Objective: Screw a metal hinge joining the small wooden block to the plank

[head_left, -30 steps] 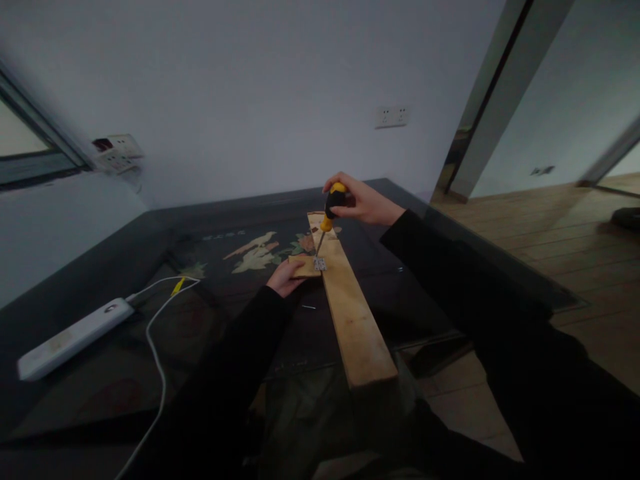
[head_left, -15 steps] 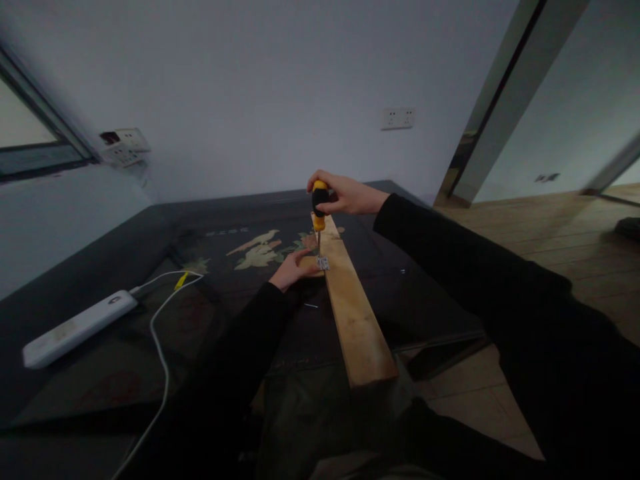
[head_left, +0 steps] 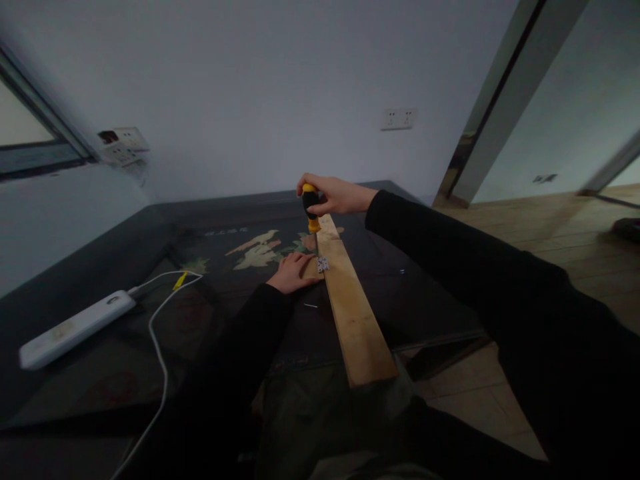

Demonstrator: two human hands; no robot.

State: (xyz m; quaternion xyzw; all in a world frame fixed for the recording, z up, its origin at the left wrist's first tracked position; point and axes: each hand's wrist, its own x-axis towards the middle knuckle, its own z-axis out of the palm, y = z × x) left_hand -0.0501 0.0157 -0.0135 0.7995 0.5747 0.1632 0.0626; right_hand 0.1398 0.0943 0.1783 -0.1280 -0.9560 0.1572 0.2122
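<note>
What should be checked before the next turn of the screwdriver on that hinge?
1. Right hand gripped on the yellow-and-black-handled screwdriver: ok.
2. Screwdriver tip seated in a screw of the small silver metal hinge: cannot tell, too small and dim.
3. Left hand pressing flat on the small wooden block beside the hinge: ok.
4. Long pale wooden plank supported: not ok, its near end overhangs the dark painted table.
5. Loose small screw on the table near the left wrist, away from the hinge: ok.
6. White power strip and its cable away from the plank: ok.
</note>
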